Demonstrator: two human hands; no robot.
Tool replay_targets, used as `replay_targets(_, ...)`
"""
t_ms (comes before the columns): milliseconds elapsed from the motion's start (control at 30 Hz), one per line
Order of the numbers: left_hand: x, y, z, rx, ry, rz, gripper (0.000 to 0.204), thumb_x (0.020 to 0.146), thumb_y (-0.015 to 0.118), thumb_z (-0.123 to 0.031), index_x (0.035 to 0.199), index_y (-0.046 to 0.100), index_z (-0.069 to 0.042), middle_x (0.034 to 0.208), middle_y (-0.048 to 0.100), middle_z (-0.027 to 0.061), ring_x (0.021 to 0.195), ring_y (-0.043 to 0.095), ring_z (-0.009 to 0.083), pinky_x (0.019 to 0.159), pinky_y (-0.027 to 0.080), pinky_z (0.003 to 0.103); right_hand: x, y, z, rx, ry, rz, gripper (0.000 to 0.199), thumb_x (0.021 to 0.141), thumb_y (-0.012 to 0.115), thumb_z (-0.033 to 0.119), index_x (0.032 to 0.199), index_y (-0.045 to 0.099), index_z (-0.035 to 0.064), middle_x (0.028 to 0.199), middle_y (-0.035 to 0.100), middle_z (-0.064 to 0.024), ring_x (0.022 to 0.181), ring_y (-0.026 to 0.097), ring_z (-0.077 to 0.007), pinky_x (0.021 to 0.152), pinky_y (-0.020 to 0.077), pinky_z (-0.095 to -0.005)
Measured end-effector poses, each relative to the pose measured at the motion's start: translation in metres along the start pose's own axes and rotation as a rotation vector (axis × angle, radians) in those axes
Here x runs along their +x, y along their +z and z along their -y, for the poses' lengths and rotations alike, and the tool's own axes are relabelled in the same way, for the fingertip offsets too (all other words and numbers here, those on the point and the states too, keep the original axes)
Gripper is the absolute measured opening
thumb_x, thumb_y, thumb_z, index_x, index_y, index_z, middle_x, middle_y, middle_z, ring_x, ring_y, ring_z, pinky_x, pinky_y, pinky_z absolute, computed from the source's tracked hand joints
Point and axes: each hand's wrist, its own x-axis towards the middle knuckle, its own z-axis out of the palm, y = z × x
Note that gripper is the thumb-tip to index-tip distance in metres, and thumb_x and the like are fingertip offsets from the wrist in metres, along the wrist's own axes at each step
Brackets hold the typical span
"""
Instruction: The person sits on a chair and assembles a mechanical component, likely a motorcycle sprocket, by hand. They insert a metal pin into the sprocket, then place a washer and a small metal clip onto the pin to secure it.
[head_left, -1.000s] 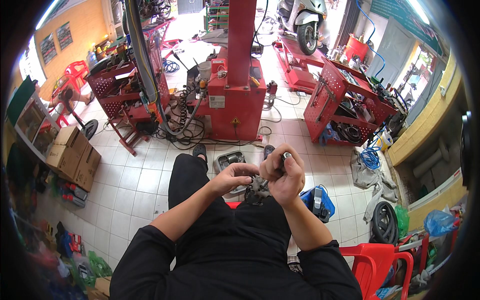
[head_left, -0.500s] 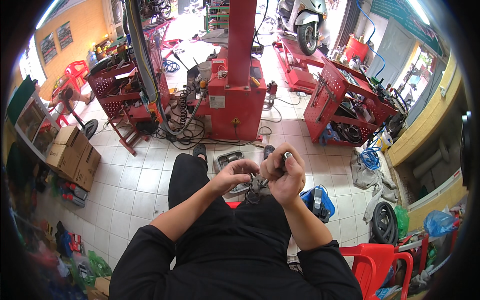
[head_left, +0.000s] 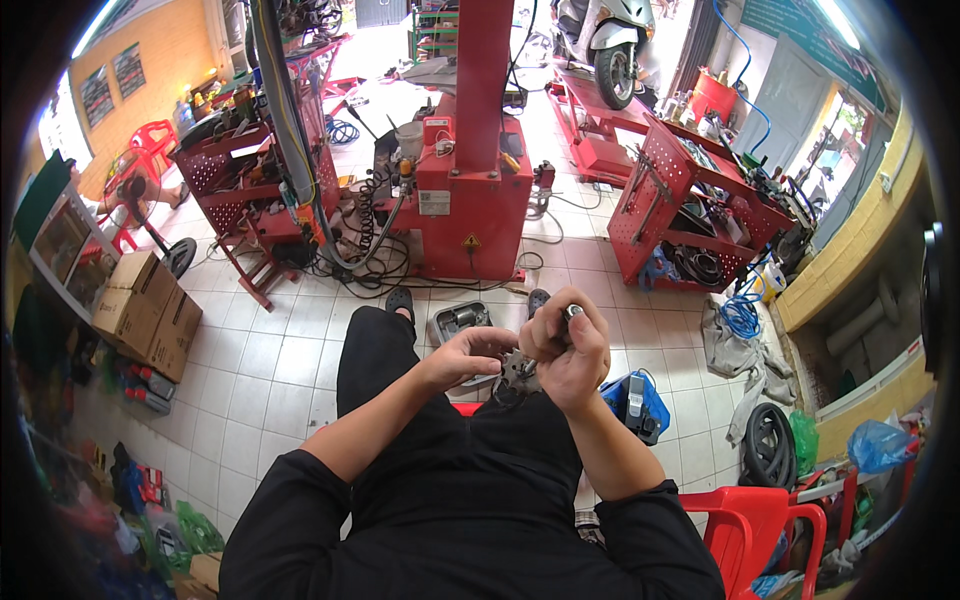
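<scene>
My right hand is closed round a slim tool, whose round shiny metal end pokes up above the fist; the rest is covered by the fingers. Just left of that fist, over my lap, is a grey toothed metal part, star-like at its edge. Whether the tool joins this part cannot be made out. My left hand is beside the part, thumb and fingers apart, with the fingertips close to its upper edge. On the floor beyond my hands lies an open grey case with a dark metal piece inside.
A blue container with dark things in it stands right of my leg. Ahead rises a red lift post with hoses and cables around its base. Red tool carts flank it. A red plastic chair is at lower right, cardboard boxes at left.
The toothed part has turned, now showing its toothed face more plainly. My left fingers have opened slightly and shifted. My right hand stays closed in almost the same place.
</scene>
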Motion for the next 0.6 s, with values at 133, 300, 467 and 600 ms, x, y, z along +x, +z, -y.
replay_targets(133,0.003,-0.022,0.012,-0.130,0.259,0.118,0.016,0.085,0.063,-0.018,0.077,0.063,-0.004,0.095,0.057,0.0049,0.095,0.050,0.0152,0.087,0.040,0.029,0.000,0.001,-0.004,0.011,0.018,0.000,0.032,0.095,0.037,0.032,0.078,0.038,0.0049,0.053,0.027,0.0012,0.044,0.017,-0.0069,0.043,0.0185,-0.0266)
replay_targets(300,0.003,-0.010,-0.002,-0.149,0.236,-0.077,0.020,0.087,0.062,-0.019,0.072,0.057,-0.007,0.089,0.054,0.0039,0.088,0.049,0.0133,0.081,0.040,0.027,0.000,-0.001,-0.003,-0.025,0.011,-0.003,0.033,0.095,0.037,0.033,0.078,0.038,0.0050,0.053,0.027,0.0014,0.044,0.017,-0.0068,0.043,0.0184,-0.0264)
replay_targets(467,0.002,-0.007,0.003,-0.006,0.083,-0.095,0.030,0.084,0.069,-0.014,0.109,0.060,-0.002,0.106,0.060,0.0047,0.100,0.056,0.0141,0.091,0.043,0.030,0.001,-0.002,-0.003,0.001,-0.018,0.012,0.033,0.095,0.037,0.034,0.079,0.038,0.0046,0.053,0.027,0.0012,0.044,0.018,-0.0068,0.043,0.0182,-0.0260)
replay_targets(600,0.002,-0.011,0.008,0.013,0.020,0.004,0.049,0.081,0.072,-0.016,0.124,0.054,0.001,0.120,0.059,0.0080,0.110,0.055,0.0162,0.098,0.041,0.033,0.000,-0.001,-0.001,-0.010,-0.028,0.023,0.033,0.095,0.038,0.033,0.079,0.039,0.0041,0.053,0.027,0.0010,0.044,0.017,-0.0067,0.043,0.0182,-0.0259)
